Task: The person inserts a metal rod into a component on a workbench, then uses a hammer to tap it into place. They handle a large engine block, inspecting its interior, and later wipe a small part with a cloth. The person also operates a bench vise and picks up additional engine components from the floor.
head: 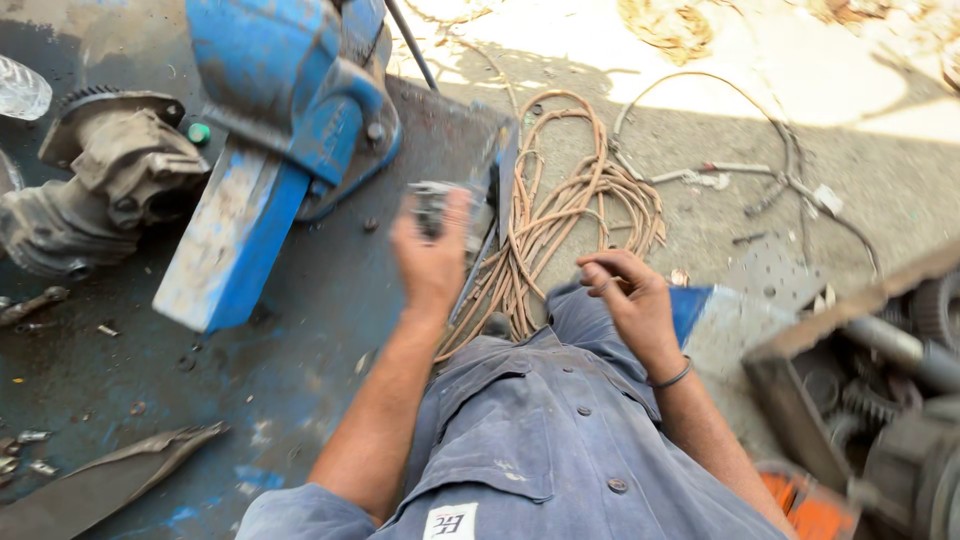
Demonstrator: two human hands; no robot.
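A grey-blue shirt [540, 440] fills the bottom of the view, above it the left hand [432, 262] has its fingers gripping a blurred grey metal part [432, 203] over the desk [300, 350] edge, at five o'clock of the blue vise [290, 90], while the right hand [632, 300], fingers curled closed and empty, hangs at three o'clock beside a coiled hose [560, 210].

"Where was the vise [290, 90]?"
"On the workbench [300, 380], with the gear housing [100, 180] to its left."
"And the hose coil [570, 210]?"
"On the ground, right of the bench. The crate of gears [860, 390] sat farther right, beside the person's right hand [630, 300]."
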